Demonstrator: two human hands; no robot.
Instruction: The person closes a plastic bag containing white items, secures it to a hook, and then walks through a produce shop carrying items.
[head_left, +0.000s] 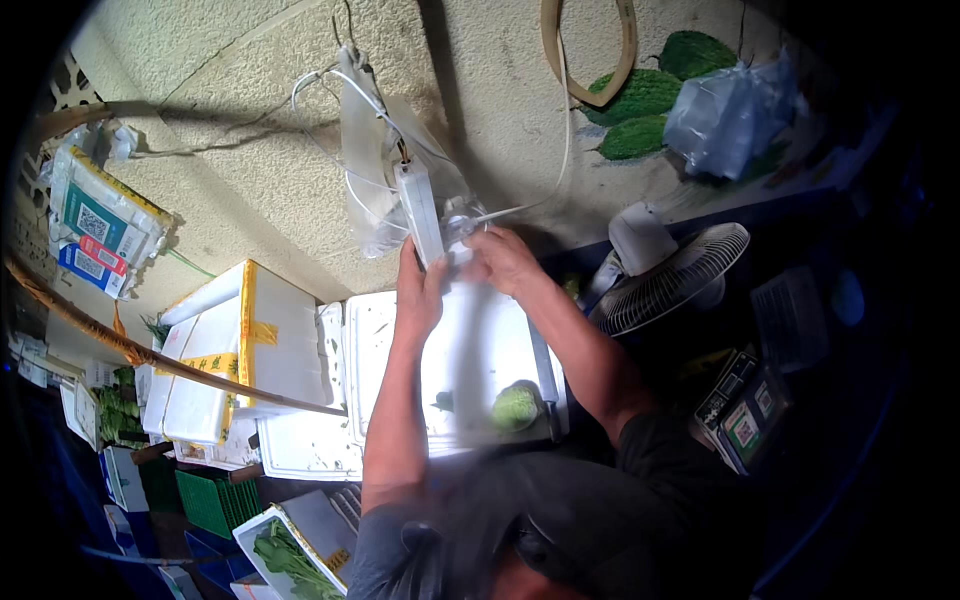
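My left hand (420, 292) is wrapped around the lower end of a white power strip (420, 210), which stands nearly upright against the wall with wires at its top. To its right, my right hand (506, 259) grips a white plug (459, 227) on a white cord (525, 206); the fingertips are blurred and partly hidden. Clear plastic bags (364, 157) hang just behind the strip. Beneath my forearms lies a white foam lid or board (382, 375), brightly lit. On it rest a pale green cabbage (514, 409) and a long knife (544, 367) along the right edge.
Taped white foam boxes (289, 352) stand at left, crossed by a bent wooden pole (277, 394). A desk fan (675, 277) sits at right. Leafy greens (289, 559) fill a foam box at lower left, near a green crate (217, 499). Bluish plastic bags (731, 120) hang on the wall.
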